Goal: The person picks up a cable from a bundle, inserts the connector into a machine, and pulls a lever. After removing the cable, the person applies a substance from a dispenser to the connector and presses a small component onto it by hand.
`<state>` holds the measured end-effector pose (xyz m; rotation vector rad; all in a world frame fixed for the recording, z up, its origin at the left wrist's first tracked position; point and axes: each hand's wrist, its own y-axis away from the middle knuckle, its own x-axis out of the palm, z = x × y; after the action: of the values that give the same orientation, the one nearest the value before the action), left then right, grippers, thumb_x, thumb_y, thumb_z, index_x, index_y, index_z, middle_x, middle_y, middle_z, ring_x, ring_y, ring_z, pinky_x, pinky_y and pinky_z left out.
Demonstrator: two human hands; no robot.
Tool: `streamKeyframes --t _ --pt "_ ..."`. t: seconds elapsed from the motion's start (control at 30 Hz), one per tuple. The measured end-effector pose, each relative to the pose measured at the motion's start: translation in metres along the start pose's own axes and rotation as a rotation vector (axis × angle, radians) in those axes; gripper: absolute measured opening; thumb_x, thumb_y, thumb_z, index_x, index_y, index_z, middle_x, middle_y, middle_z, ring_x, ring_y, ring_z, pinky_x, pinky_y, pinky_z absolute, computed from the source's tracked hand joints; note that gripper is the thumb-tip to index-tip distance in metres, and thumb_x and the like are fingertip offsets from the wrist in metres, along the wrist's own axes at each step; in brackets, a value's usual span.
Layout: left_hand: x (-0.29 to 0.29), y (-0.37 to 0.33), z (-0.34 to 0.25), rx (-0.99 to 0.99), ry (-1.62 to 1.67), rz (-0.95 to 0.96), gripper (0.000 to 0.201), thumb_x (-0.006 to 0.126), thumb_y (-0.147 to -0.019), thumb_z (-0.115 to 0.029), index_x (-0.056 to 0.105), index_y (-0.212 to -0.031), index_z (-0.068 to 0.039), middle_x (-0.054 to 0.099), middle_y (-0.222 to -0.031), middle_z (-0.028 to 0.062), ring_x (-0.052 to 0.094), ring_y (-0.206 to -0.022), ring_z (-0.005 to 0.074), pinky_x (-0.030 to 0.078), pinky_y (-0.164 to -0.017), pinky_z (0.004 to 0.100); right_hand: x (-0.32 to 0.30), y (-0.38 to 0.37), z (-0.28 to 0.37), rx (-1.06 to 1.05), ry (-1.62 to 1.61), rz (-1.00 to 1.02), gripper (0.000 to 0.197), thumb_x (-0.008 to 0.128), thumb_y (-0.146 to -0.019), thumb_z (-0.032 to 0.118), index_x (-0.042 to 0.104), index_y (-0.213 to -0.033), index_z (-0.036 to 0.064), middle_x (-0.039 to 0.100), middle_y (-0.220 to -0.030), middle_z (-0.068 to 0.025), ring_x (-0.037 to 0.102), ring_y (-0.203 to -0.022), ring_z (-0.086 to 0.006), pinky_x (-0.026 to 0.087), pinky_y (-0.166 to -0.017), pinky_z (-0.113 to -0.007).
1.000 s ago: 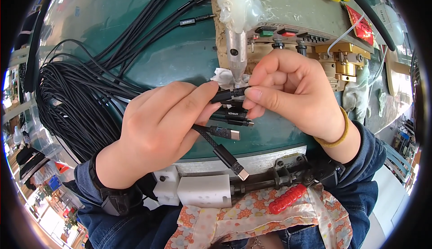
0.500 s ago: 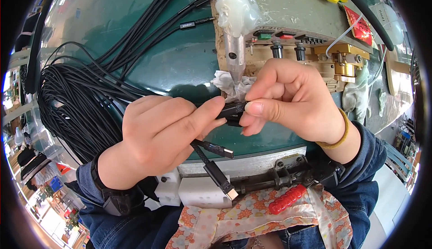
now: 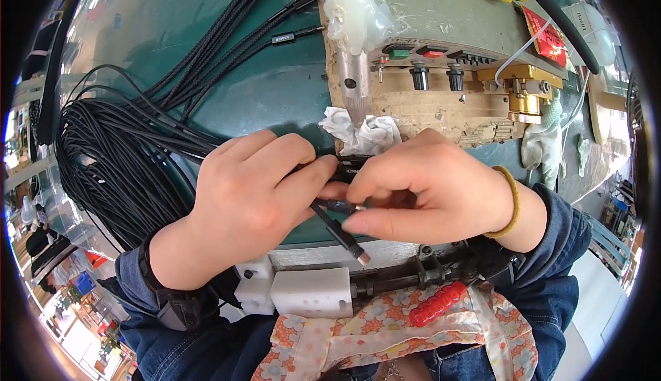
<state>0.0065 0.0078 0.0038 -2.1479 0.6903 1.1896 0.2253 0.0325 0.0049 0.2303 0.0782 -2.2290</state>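
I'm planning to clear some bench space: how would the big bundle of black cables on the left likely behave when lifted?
The bundle of black cables would probably sag, since its thin strands lie in loose bends. It may feel fairly heavy, with so many strands massed together. Stray loops above it could snag.

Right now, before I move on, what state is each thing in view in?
Left hand: closed around black cable ends
Right hand: curled at the cable ends, thumb and forefinger apart; grip unclear
Cable bundle: looped, piled
Metal nozzle: pointing down
White tissue: crumpled, at the nozzle's tip
Green switch and red switch: on or off, cannot tell
Glove: limp, unworn
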Motion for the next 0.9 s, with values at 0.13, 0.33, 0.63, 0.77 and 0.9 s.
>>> streamKeyframes --t 0.13,0.33,0.63,0.77,0.9 --pt "-0.013 -0.002 -0.005 -0.075 0.006 0.002 0.028 0.075 -0.061 -0.007 0.061 -0.085 -0.003 0.057 -0.080 0.0076 0.055 -0.065 0.0228 0.045 -0.054 0.0312 -0.004 0.003 -0.006 -0.074 0.141 -0.051 0.013 0.066 -0.080 0.004 0.057 -0.072 0.0023 0.049 -0.053 -0.0007 0.045 -0.043 -0.0102 0.032 -0.042 -0.025" --pt "-0.006 0.006 -0.002 -0.063 0.175 -0.105 0.030 0.071 -0.061 0.005 0.058 -0.087 -0.002 0.060 -0.082 0.0112 0.060 -0.069 0.0252 0.048 -0.058 0.0324 -0.009 0.005 -0.003 0.096 0.095 -0.084 0.012 0.063 -0.082 0.003 0.057 -0.073 0.0012 0.051 -0.053 -0.0007 0.045 -0.044 -0.0074 0.032 -0.042 -0.023" --pt "-0.004 0.001 -0.002 -0.112 0.057 -0.091 0.028 0.068 -0.067 0.006 0.061 -0.094 0.002 0.061 -0.083 0.0116 0.061 -0.069 0.0234 0.050 -0.057 0.0302 -0.009 -0.004 0.002 0.480 -0.261 -0.178 0.012 0.058 -0.090 0.010 0.057 -0.083 0.0005 0.057 -0.058 -0.0013 0.048 -0.046 -0.0047 0.034 -0.042 -0.019" --pt "-0.002 0.001 -0.001 -0.033 -0.032 -0.160 0.030 0.069 -0.067 0.002 0.061 -0.096 0.002 0.060 -0.082 0.0106 0.060 -0.066 0.0232 0.049 -0.056 0.0298 -0.011 -0.008 0.004 0.516 -0.339 -0.168 0.014 0.056 -0.092 0.014 0.057 -0.087 0.0008 0.057 -0.060 -0.0014 0.047 -0.046 -0.0045 0.035 -0.042 -0.018" --pt "-0.003 0.000 -0.003 -0.071 -0.055 -0.184 0.028 0.072 -0.069 0.002 0.063 -0.095 0.001 0.062 -0.081 0.0117 0.061 -0.067 0.0244 0.050 -0.058 0.0302 -0.012 -0.009 0.003 0.525 -0.412 -0.164 0.016 0.055 -0.093 0.016 0.057 -0.087 0.0008 0.057 -0.059 -0.0016 0.046 -0.045 -0.0044 0.035 -0.042 -0.018"
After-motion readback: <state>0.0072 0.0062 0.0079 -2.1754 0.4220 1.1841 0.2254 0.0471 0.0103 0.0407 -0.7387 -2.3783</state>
